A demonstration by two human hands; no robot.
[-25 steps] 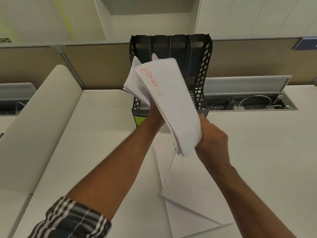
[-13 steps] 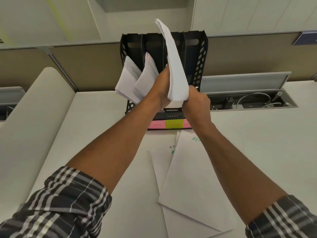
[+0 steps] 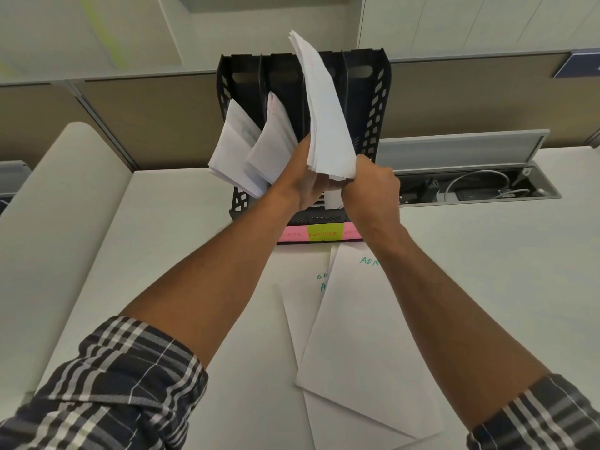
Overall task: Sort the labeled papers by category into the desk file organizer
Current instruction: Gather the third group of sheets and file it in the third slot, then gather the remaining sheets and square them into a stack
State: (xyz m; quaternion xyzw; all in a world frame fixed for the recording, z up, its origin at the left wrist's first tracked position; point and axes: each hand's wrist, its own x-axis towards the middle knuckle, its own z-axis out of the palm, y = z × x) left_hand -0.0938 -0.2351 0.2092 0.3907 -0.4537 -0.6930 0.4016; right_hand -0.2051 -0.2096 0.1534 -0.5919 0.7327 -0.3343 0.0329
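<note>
A black file organizer (image 3: 373, 102) stands upright at the back of the desk, with pink and yellow-green labels (image 3: 324, 233) along its front base. Both hands hold a stack of white papers (image 3: 324, 118) upright at the organizer's third slot from the left. My right hand (image 3: 373, 186) grips the stack's lower edge. My left hand (image 3: 303, 177) holds its left side from below. Two bundles of papers (image 3: 253, 151) lean out of the two left slots. Several sheets with green writing (image 3: 360, 319) lie flat on the desk in front.
An open cable tray (image 3: 480, 186) with wires and a raised lid sits in the desk right of the organizer. A brown partition wall runs behind. A raised white desk edge curves along the left side.
The stack has gone from tilted low over the desk to upright at the organizer's slot. Both hands moved forward and up with it.
</note>
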